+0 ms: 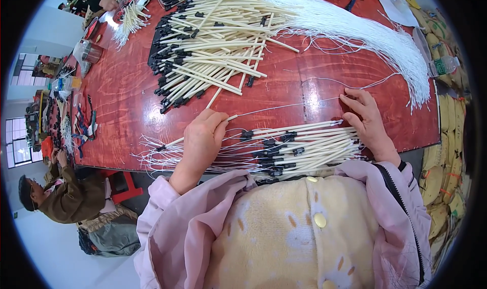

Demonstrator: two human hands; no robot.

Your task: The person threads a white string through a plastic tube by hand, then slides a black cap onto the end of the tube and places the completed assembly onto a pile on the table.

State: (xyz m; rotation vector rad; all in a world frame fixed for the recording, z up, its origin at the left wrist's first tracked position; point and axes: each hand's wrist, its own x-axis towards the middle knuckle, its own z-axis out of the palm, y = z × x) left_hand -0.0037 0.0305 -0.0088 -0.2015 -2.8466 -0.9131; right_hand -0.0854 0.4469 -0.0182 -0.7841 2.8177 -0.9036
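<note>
My left hand [202,139] is closed round a thin cream tube [175,142] with a black fitting near its left end. From the tube's right end a white string [289,106] runs almost straight to my right hand [366,116], whose fingertips pinch it just above the table. Below both hands, along the near edge, lies a row of cream tubes [314,146] with black fittings. White strings [157,159] trail from that row to the left, under my left wrist. Beyond my hands a large heap of similar tubes [218,48] covers the back middle of the table.
A thick hank of white strings [365,32] spreads across the back right of the red table [122,101]. Jars [91,51] stand at the left edge. Another person [66,195] sits at the left, near a red stool [126,187]. Stacked sacks [441,172] line the right.
</note>
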